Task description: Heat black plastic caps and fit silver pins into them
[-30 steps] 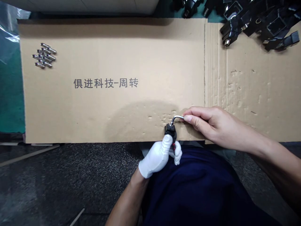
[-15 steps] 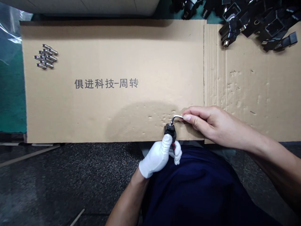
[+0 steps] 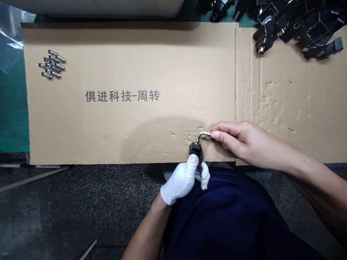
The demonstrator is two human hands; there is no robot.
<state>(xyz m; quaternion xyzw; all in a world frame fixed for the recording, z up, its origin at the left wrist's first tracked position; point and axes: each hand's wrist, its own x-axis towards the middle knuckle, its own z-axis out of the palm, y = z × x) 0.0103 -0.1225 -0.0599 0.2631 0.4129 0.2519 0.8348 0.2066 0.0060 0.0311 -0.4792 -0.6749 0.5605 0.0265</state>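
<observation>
My left hand point(image 3: 180, 181), in a white glove, is closed around a small black part point(image 3: 196, 149) at the front edge of the cardboard. A bit of red shows beside its fingers; the lower end of the part is hidden in the glove. In my bare right hand point(image 3: 238, 139), thumb and forefinger pinch the long arm of a bent silver hex key point(image 3: 203, 134). The key's short end points down into the top of the black part, where a shiny metal piece shows. How deep the tip sits I cannot tell.
Printed cardboard point(image 3: 130, 126) covers the table. Several silver metal pins point(image 3: 52, 65) lie in a cluster at its far left. Many black parts point(image 3: 300, 30) are heaped at the back right. Clear plastic point(image 3: 11, 39) lies at the left edge, and a pale bulky object point(image 3: 94, 8) borders the back.
Both hands, the hex key and the black part stay nearly in place. The view has shifted very slightly.
</observation>
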